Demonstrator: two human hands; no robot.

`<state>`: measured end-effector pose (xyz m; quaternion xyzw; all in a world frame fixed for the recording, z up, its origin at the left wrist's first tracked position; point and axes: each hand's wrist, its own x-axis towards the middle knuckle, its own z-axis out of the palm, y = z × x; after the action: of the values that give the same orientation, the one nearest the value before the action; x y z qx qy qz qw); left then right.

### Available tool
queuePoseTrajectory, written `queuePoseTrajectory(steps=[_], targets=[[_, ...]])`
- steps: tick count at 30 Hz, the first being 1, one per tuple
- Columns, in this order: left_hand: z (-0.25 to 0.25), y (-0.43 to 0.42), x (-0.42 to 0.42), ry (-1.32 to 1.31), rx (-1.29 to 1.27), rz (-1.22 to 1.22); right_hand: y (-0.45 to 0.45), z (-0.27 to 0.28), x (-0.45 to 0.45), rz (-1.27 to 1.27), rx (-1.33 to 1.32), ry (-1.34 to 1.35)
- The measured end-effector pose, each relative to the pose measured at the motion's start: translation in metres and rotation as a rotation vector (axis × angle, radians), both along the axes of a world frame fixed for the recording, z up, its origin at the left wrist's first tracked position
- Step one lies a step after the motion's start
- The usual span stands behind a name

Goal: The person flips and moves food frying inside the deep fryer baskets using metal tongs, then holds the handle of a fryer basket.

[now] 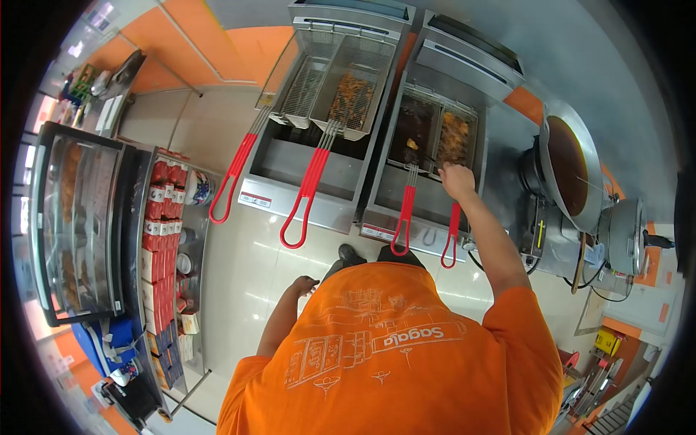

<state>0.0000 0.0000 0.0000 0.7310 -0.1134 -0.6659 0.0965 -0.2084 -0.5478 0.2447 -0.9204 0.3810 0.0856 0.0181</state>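
My right hand [457,180] is closed at the front edge of the right fryer [428,177], on a thin dark tool whose shape is unclear. Its far end reaches toward the oil, near a small golden piece [412,144]. Browned food [454,134] fills the basket on the right side of this fryer. Two red handles, one [406,217] left of my hand and one [452,232] below it, hang over the front. My left hand [304,285] hangs low beside the orange shirt [406,341]; its fingers are too small and dark to read.
On the left fryer [304,174] rest wire baskets [312,72] with red handles; one holds fried bits [351,100]. A large pan of brown liquid [569,167] stands at right. Shelves with red packets [165,217] and a glass display case [80,217] stand at left.
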Motion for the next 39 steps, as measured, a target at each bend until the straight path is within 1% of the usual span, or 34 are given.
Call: queuePoseTrajectory(steps=[5, 9, 11, 14, 17, 18, 20, 23, 25, 26, 27, 28, 29, 30, 31, 32, 33, 35, 39], targets=[[0.010, 0.014, -0.005, -0.004, 0.054, 0.011, 0.001, -0.005, 0.003, 0.013, -0.003, 0.007], [0.005, 0.021, -0.006, 0.035, 0.074, 0.003, 0.001, -0.003, 0.015, 0.012, 0.017, 0.019], [-0.013, 0.029, -0.007, 0.028, -0.025, -0.036, -0.001, -0.003, 0.021, -0.018, 0.020, 0.036], [-0.062, 0.049, -0.005, 0.027, -0.202, -0.125, -0.007, -0.006, 0.033, -0.044, 0.039, 0.038], [-0.051, 0.048, -0.003, -0.014, -0.297, -0.130, -0.016, -0.014, 0.044, -0.086, 0.062, 0.095], [-0.003, 0.026, -0.005, 0.024, -0.059, 0.123, -0.017, -0.015, 0.047, -0.092, 0.074, 0.108], [0.009, 0.023, -0.006, -0.009, -0.086, 0.104, -0.018, -0.014, 0.055, -0.099, 0.096, 0.133], [0.005, 0.036, -0.011, -0.006, -0.071, 0.130, -0.016, -0.010, 0.061, -0.095, 0.105, 0.144], [-0.008, 0.048, -0.019, 0.054, -0.018, 0.153, -0.016, -0.013, 0.059, -0.042, 0.084, 0.061], [-0.040, 0.068, -0.023, 0.123, -0.083, 0.134, -0.017, -0.018, 0.059, -0.012, 0.102, 0.065], [-0.030, 0.068, -0.026, 0.133, -0.045, 0.190, -0.007, -0.004, 0.060, 0.003, 0.116, -0.008], [-0.025, 0.064, -0.028, 0.103, 0.038, 0.239, -0.015, -0.010, 0.066, 0.030, 0.134, 0.020], [-0.027, 0.062, -0.033, 0.081, 0.033, 0.221, -0.026, -0.023, 0.062, 0.051, 0.101, -0.075], [-0.028, 0.058, -0.029, 0.054, 0.058, 0.183, -0.044, -0.043, 0.063, 0.028, 0.084, -0.026], [-0.026, 0.056, -0.029, 0.023, 0.069, 0.169, -0.048, -0.047, 0.064, 0.039, 0.028, 0.006], [-0.022, 0.054, -0.024, 0.045, 0.101, 0.160, -0.031, -0.022, 0.078, -0.034, 0.041, 0.074], [-0.010, 0.057, -0.022, 0.037, 0.113, 0.177, -0.016, -0.004, 0.084, -0.043, 0.040, 0.136], [-0.020, 0.069, -0.040, 0.045, 0.143, 0.210, -0.006, -0.002, 0.075, -0.012, 0.047, 0.169], [-0.019, 0.061, -0.032, -0.002, 0.072, 0.280, -0.014, -0.002, 0.073, 0.042, 0.004, 0.135]])
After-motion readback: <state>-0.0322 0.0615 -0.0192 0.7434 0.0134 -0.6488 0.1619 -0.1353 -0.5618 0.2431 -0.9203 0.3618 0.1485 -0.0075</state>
